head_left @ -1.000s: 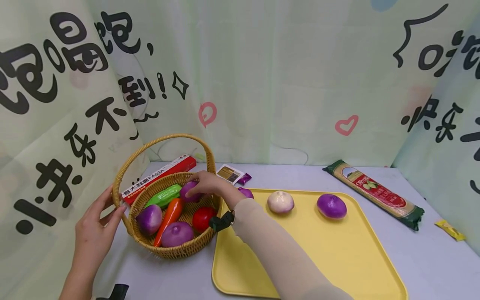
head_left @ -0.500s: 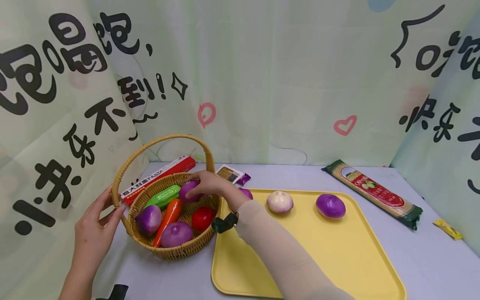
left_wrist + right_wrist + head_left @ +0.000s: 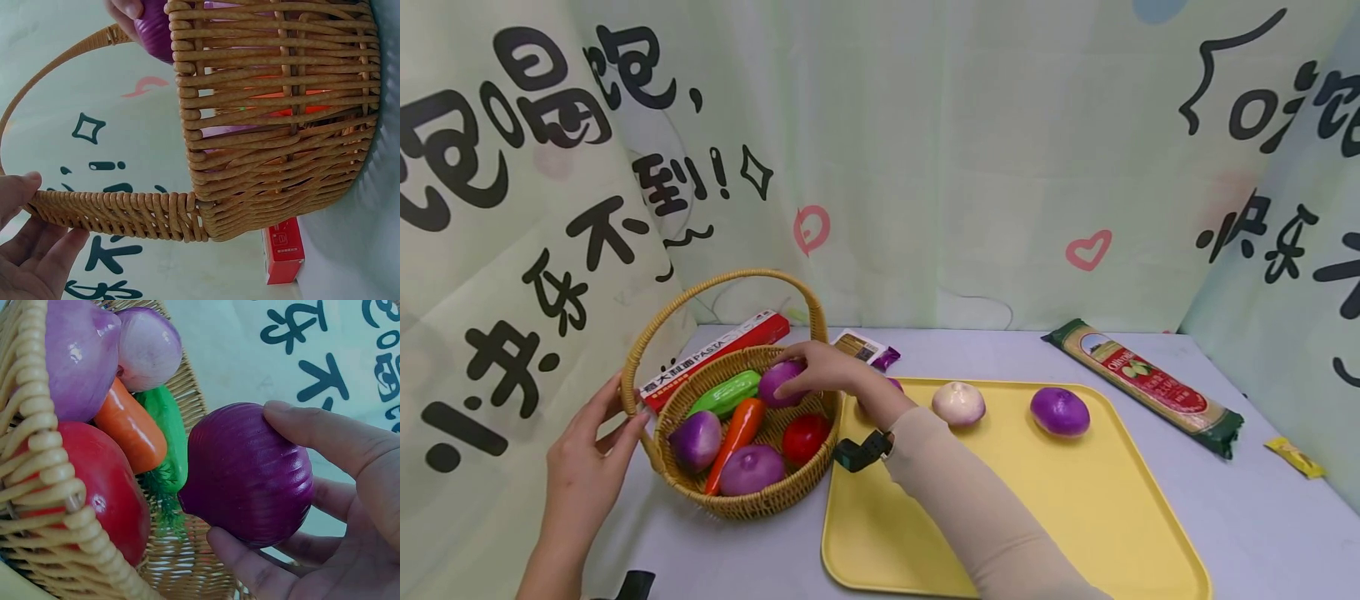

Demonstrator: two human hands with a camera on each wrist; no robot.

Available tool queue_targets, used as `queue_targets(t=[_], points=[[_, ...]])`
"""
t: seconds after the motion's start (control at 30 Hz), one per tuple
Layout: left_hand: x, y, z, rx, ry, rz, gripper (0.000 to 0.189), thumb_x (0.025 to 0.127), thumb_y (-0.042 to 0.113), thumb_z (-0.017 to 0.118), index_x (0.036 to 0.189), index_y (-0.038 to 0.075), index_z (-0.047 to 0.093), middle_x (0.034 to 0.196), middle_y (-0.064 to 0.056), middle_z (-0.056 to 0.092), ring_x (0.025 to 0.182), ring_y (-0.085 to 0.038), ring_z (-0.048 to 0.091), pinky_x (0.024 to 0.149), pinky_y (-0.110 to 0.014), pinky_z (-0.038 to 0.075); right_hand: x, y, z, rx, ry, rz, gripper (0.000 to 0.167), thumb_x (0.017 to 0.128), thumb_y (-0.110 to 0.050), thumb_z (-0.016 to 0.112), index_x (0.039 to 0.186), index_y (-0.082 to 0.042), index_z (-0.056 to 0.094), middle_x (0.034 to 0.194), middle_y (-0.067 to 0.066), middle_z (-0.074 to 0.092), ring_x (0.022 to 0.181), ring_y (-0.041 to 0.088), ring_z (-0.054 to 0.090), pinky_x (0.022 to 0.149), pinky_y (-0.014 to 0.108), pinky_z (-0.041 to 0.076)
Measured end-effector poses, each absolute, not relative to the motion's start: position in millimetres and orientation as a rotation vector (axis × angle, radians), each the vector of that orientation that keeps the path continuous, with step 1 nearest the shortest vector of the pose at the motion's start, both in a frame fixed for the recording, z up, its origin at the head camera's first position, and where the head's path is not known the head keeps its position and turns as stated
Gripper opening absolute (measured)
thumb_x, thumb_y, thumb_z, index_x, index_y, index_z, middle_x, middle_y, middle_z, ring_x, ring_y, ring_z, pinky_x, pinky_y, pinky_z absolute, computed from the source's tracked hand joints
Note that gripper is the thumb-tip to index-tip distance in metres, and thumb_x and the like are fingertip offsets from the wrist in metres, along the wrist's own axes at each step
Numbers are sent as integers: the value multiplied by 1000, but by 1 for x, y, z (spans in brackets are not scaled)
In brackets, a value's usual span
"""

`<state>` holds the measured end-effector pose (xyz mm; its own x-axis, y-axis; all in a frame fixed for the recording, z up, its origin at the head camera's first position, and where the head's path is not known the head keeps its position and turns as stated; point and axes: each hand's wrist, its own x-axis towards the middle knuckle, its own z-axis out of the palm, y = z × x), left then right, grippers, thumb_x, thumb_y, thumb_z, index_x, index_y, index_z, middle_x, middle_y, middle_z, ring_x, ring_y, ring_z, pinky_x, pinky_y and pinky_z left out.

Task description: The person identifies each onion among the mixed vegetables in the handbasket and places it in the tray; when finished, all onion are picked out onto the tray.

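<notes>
In the head view my left hand [image 3: 587, 458] grips the handle [image 3: 655, 323] of a wicker basket [image 3: 767, 502] low on its left side. The basket leans on the table. My right hand [image 3: 823, 371] holds a purple onion [image 3: 250, 475] at the basket's back right, thumb on one side and fingers on the other. Inside lie a pale purple onion [image 3: 752, 471], another onion [image 3: 696, 442], a carrot [image 3: 741, 437], a long green vegetable [image 3: 726, 394] and a tomato [image 3: 805, 437]. The held onion's far side is hidden by my fingers in the head view.
A yellow tray [image 3: 1037, 500] right of the basket bears a whitish onion [image 3: 958, 403] and a purple onion [image 3: 1060, 412]; my wrist mostly hides another. A red pasta box [image 3: 718, 357] lies behind the basket. A long Olympia packet [image 3: 1146, 383] and a yellow sachet [image 3: 1295, 458] lie right.
My right wrist and forearm have shifted slightly right, covering more of the onion behind the wrist. The held onion stays at the basket's back right, and my left hand keeps its grip.
</notes>
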<state>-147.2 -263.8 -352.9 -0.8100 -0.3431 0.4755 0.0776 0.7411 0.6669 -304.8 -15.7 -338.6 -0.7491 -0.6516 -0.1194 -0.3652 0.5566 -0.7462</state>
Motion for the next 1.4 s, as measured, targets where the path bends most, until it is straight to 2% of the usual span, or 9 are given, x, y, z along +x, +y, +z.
queue_targets(t=[0.2, 0.4, 0.53, 0.63, 0.83, 1.0, 1.07, 1.27, 1.4], points=[[-147, -263, -353, 214, -2356, -928, 62, 87, 14, 67, 143, 25, 41, 127, -15, 59, 105, 6, 50, 72, 10, 33, -301, -4, -333, -839, 2412, -1042, 54, 82, -33, 72, 131, -18, 55, 126, 5, 58, 107, 17, 57, 89, 27, 53], [-147, -262, -352, 201, -2343, -929, 62, 87, 14, 67, 143, 24, 42, 127, -15, 59, 95, 26, 33, 72, 10, 32, -298, 3, -327, -846, 2465, -991, 53, 81, -36, 73, 129, -20, 56, 125, 4, 59, 107, 17, 58, 89, 27, 51], [-147, -263, -353, 202, -2353, -915, 62, 88, 15, 66, 143, 24, 41, 126, -15, 59, 107, -1, 54, 72, 10, 33, -296, 7, -323, -827, 2451, -997, 53, 81, -35, 73, 128, -19, 56, 123, 5, 59, 105, 17, 59, 86, 26, 53], [-147, -263, -353, 194, -2355, -920, 61, 88, 16, 65, 144, 23, 40, 126, -16, 59, 110, -26, 56, 71, 9, 33, -294, 10, -319, -828, 2450, -992, 53, 81, -35, 73, 128, -19, 56, 121, 5, 60, 103, 15, 59, 85, 24, 53], [-147, -262, -353, 198, -2357, -925, 61, 89, 16, 65, 144, 24, 40, 126, -15, 59, 110, -29, 56, 72, 9, 33, -293, 18, -314, -834, 2475, -991, 53, 80, -35, 73, 128, -20, 56, 121, 3, 59, 105, 15, 58, 88, 27, 52], [-145, -261, -352, 206, -2352, -922, 60, 89, 17, 65, 144, 24, 40, 125, -14, 60, 104, 7, 51, 72, 9, 34, -293, 29, -314, -816, 2464, -1067, 59, 79, -35, 74, 131, -16, 51, 127, 5, 56, 109, 17, 57, 91, 29, 52], [-145, -261, -352, 214, -2355, -919, 60, 89, 17, 64, 144, 24, 40, 126, -13, 60, 102, 11, 48, 73, 8, 35, -293, 34, -315, -806, 2455, -1101, 58, 79, -34, 74, 130, -16, 51, 127, 5, 56, 108, 18, 57, 90, 29, 52], [-145, -260, -350, 227, -2366, -916, 61, 89, 15, 64, 144, 24, 39, 127, -12, 60, 111, -25, 55, 73, 9, 34, -293, 48, -316, -772, 2470, -1133, 53, 79, -33, 74, 126, -18, 55, 123, 4, 58, 106, 18, 58, 88, 30, 53], [-146, -260, -351, 216, -2356, -923, 61, 88, 13, 65, 144, 23, 40, 126, -15, 59, 111, -24, 56, 72, 10, 32, -293, 57, -316, -724, 2472, -1150, 53, 79, -31, 75, 126, -18, 55, 121, 4, 58, 106, 20, 59, 88, 32, 54]])
